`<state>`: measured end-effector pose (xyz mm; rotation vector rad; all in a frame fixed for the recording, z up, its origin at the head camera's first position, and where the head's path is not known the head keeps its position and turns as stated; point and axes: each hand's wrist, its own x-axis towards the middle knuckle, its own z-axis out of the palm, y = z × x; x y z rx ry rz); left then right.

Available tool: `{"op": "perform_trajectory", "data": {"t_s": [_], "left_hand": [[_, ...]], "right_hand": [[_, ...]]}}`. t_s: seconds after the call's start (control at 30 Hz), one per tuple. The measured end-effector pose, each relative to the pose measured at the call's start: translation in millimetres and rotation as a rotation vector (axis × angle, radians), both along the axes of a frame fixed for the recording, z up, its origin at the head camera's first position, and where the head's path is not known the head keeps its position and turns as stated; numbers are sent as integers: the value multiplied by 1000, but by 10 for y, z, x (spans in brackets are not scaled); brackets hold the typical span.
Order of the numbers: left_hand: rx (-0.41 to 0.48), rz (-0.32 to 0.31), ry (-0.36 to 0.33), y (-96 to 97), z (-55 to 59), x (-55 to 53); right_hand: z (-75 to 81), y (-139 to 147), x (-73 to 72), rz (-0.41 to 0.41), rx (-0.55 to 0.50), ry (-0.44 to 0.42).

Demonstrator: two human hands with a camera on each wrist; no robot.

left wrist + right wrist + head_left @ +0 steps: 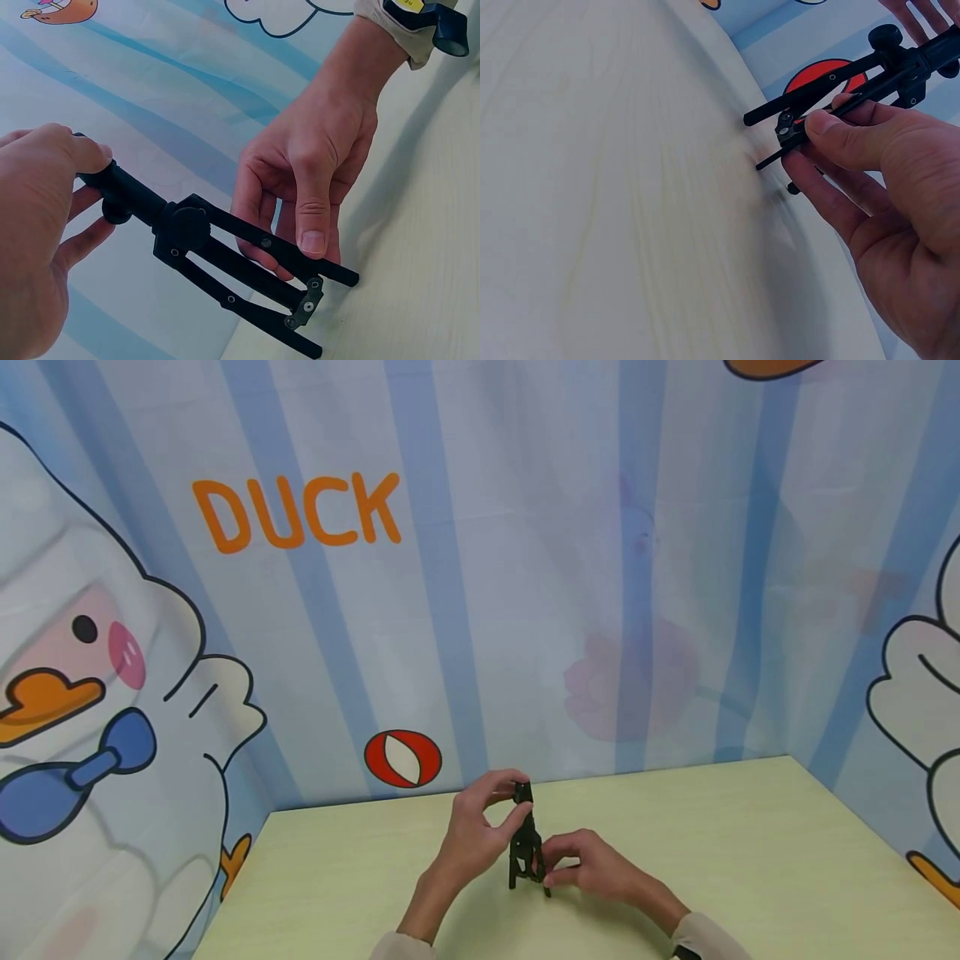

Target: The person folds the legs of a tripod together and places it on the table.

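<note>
A small black tripod (526, 843) stands upright over the table, its legs only slightly spread. Fingers and thumb of my left hand (477, 828) grip it near the top of its column. Lower down, my right hand (600, 866) pinches one of the legs between thumb and fingers. The left wrist view shows the tripod's round knob (187, 229) and the hinged braces joining the legs near the bottom. In the right wrist view, my right thumb and fingers (855, 146) lie around a leg close to those braces, and the foot ends hang close over the tabletop.
The pale wood-grain table (360, 877) extends around both hands. Behind it hangs a blue-striped curtain (517, 568) with cartoon ducks and the word DUCK, meeting the table's back edge. A dark band with a device (431, 22) sits on the right wrist.
</note>
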<state>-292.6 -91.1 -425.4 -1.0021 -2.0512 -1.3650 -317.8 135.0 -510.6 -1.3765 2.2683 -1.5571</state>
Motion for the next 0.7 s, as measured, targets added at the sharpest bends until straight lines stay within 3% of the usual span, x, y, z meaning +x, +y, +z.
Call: {"op": "perform_trajectory", "data": {"t_s": [0.47, 0.7], "left_hand": [[0, -7, 0, 3, -16, -10], [10, 49, 43, 31, -12, -14]], "right_hand": [[-4, 0, 4, 4, -12, 0], [-27, -8, 4, -4, -20, -34]]}}
